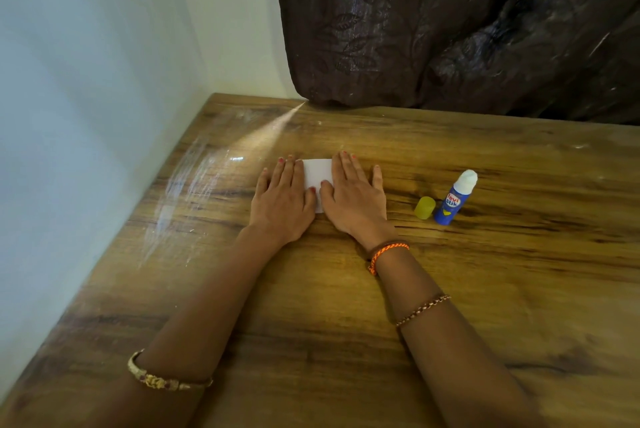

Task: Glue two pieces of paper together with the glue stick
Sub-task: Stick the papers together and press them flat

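Both forearms enter from the near edge, the left one ringed by a gold bangle [166, 380] closest to the camera. Fingers of the left hand [282, 197] lie straight and flat, pressing the left part of the white paper [318, 174]; fingers of the right hand [355, 199] are likewise extended and press its right part, the thumbs meeting over the paper's near edge. Whether one sheet or two lies beneath cannot be told. An orange braided thread [386, 253] circles the right wrist, with a chain bracelet [423, 309] nearer along the forearm. Right of the right hand, the uncapped blue glue stick [454, 197] stands on the wooden table [519, 272], its yellow cap [425, 207] just beside it on the left. Far behind, a dark brown curtain [450, 22] hangs to the tabletop; a pale wall [86, 81] borders the left.
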